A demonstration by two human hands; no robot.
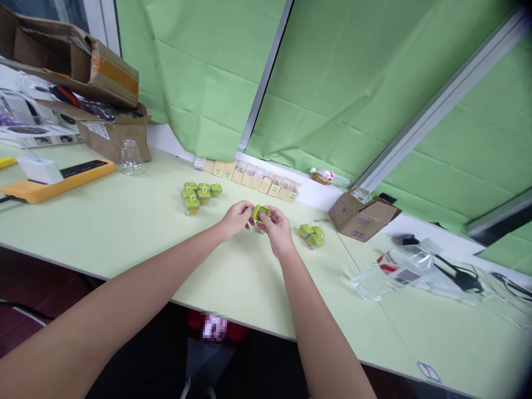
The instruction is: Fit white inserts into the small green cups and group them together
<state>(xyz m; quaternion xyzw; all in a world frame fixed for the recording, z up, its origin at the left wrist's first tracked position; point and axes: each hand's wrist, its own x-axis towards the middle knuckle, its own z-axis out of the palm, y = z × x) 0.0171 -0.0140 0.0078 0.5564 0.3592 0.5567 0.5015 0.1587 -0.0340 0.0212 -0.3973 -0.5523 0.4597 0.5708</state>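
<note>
Both my hands meet over the middle of the pale green table (124, 221). My left hand (236, 219) and my right hand (277, 230) are closed together on one small green-lidded container (261, 213), held just above the tabletop. A cluster of several similar green-topped containers (198, 195) stands to the left of my hands. A smaller group of them (312, 234) lies to the right.
A row of small cream boxes (253, 178) lines the wall under green curtains. An open cardboard box (361, 213) and clear plastic bags (399, 271) lie at the right. At the left are a yellow power strip (58, 180), a glass jar (131, 158) and stacked cartons (83, 72).
</note>
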